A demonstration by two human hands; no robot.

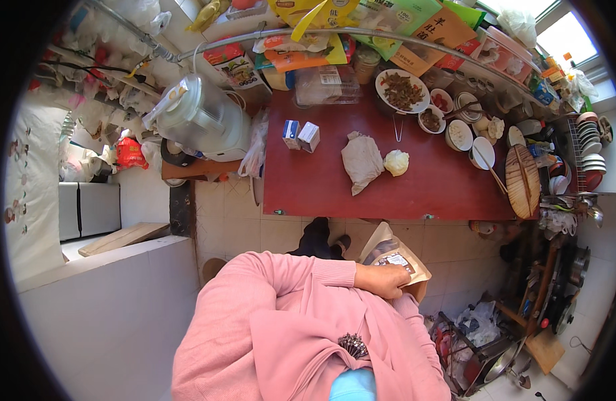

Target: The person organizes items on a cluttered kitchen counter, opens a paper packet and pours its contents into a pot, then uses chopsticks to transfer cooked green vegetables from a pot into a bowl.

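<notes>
My left hand (386, 279) reaches across my body in a pink sleeve, its fingers curled onto a brown kraft paper stand-up pouch (422, 270) with a window and a printed label. The pouch is tilted, in front of my right side, off the near edge of the dark red table (308, 195). My right hand is out of view; its sleeve runs up beneath my left hand and behind the pouch. On the table, a crumpled beige bag or cloth (362, 161) lies beside a pale, rounded, leafy-looking piece (396, 163). Two small boxes (308, 137) stand to the left.
A blender-like appliance (187, 120) stands at the left. Bowls, a plate of food (402, 91) and a metal wire utensil (398, 128) are towards the back. A slatted oval wooden board (522, 181) lies at the right end. A metal rail (338, 31) crosses above the back edge, among food packets.
</notes>
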